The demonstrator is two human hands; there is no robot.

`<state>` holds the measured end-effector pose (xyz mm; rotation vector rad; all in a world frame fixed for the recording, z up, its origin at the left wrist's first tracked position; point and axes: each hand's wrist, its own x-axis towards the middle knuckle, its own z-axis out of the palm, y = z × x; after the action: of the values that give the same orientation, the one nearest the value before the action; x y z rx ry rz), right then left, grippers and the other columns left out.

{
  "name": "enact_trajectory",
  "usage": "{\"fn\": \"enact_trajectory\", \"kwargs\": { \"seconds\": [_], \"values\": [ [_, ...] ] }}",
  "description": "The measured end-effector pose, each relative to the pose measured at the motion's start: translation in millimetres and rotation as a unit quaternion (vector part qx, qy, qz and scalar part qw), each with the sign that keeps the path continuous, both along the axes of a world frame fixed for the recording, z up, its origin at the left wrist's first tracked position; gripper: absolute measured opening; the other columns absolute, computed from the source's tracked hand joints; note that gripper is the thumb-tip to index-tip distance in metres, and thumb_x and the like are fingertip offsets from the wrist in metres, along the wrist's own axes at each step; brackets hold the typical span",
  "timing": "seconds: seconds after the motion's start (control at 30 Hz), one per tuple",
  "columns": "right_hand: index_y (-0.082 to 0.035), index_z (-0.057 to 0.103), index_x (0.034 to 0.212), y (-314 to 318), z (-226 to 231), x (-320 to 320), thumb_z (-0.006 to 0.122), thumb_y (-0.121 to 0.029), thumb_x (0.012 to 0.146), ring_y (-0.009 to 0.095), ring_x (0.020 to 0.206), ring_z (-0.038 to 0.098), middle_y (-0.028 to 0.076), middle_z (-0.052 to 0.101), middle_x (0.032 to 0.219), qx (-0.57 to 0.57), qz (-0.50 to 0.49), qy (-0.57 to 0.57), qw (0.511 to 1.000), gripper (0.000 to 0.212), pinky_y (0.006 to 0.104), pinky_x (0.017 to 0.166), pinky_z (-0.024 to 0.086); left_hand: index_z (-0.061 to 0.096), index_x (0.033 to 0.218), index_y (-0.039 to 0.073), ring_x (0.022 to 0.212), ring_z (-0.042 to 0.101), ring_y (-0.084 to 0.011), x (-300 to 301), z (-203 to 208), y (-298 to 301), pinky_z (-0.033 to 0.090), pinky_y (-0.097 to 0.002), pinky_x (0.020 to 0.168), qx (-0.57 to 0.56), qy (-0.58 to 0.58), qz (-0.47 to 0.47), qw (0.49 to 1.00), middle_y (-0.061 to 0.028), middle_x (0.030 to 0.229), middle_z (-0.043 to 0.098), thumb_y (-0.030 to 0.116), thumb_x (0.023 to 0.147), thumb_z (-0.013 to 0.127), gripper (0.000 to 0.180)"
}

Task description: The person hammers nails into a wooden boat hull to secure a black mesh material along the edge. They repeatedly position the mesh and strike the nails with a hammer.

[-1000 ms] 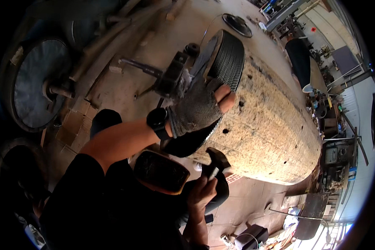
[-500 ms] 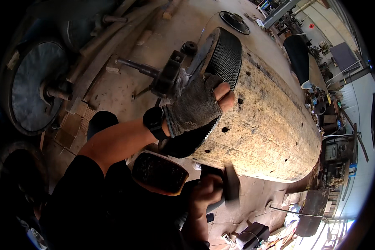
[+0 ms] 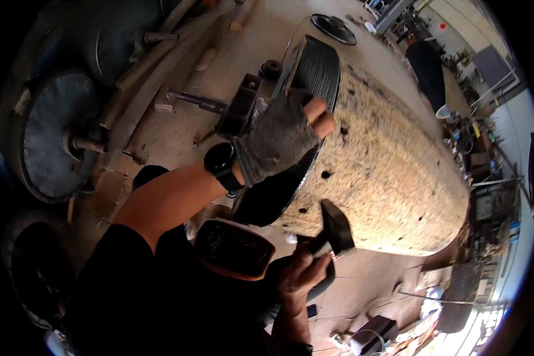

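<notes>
Grey knit: fingerless glove (image 3: 273,148) on my left hand (image 3: 285,136), set against a ribbed black band (image 3: 317,68); whether it grips, I cannot tell. My right hand (image 3: 302,274): clasped round a hammer (image 3: 337,228), dark-headed. Drum (image 3: 385,172): right of my left hand; mottled tan-yellow, rough-faced, bulging, small dark holes scattered, greyish streaks lengthwise, band at its left end.

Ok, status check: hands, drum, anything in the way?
Left hand gloved, at dark edge of drum, grip unclear. Right hand gripping hammer. Drum pale, dark holes showing. Left hand hides part of edge.
</notes>
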<state>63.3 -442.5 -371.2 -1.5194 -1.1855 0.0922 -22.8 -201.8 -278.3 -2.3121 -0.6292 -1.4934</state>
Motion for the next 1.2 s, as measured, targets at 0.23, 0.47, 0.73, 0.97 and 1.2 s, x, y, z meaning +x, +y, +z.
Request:
{"fn": "enact_trajectory", "kwargs": {
  "seconds": [0.23,0.47,0.73,0.97,1.2],
  "values": [
    [0.002,0.051,0.111,-6.5,-71.6,9.2,0.06,-0.01,0.096,0.048,0.065,0.062,0.025,0.061,0.069,-0.132,-0.07,-0.041,0.988,0.021,0.0499,0.054,0.048,0.055,0.116,0.003,0.085,0.059,-0.0309,-6.3,-9.5,-13.8,0.052,-0.0422,0.071,0.061,0.017,0.03,0.998,-0.0145,0.101,0.057,-0.002,0.082,0.062,0.035],
    [0.0,0.051,0.105,-32.9,-83.1,3.2,0.065,-0.007,0.093,0.043,0.055,0.059,0.02,0.06,0.067,-0.098,-0.055,-0.011,0.994,0.02,0.0477,0.048,0.045,0.055,0.133,0.001,0.085,0.063,-0.0272,-30.6,-93.9,-121.5,0.051,-0.0407,0.077,-0.192,-0.018,-0.179,0.965,-0.0088,0.095,0.067,-0.008,0.082,0.066,0.053],
    [0.001,0.052,0.109,-36.5,-81.7,5.6,0.064,-0.008,0.095,0.042,0.058,0.061,0.02,0.06,0.069,-0.094,-0.036,-0.01,0.995,0.021,0.0464,0.05,0.046,0.048,0.142,0.003,0.076,0.061,-0.0234,-38.9,-85.5,-124.4,0.049,-0.0385,0.072,-0.28,0.089,-0.167,0.941,-0.0049,0.086,0.065,-0.006,0.079,0.067,0.066],
    [0.002,0.052,0.112,-37.7,-77.2,2.9,0.062,-0.009,0.095,0.044,0.06,0.061,0.021,0.061,0.071,-0.068,-0.014,-0.003,0.998,0.022,0.0491,0.052,0.047,0.04,0.145,0.002,0.078,0.058,-0.027,-16.4,-84.2,-129.7,0.048,-0.0431,0.072,-0.229,0.063,-0.083,0.968,-0.0079,0.088,0.061,0.0,0.076,0.069,0.075],
    [0.005,0.05,0.107,-37.4,-68.6,5.2,0.058,-0.008,0.095,0.047,0.058,0.059,0.023,0.06,0.07,-0.086,-0.022,-0.015,0.996,0.019,0.0508,0.05,0.046,0.032,0.149,-0.002,0.078,0.056,-0.0307,-8.8,-81.6,-133.9,0.045,-0.0429,0.072,-0.186,0.07,-0.063,0.978,-0.0132,0.085,0.058,0.0,0.075,0.069,0.083]
  ]
}}
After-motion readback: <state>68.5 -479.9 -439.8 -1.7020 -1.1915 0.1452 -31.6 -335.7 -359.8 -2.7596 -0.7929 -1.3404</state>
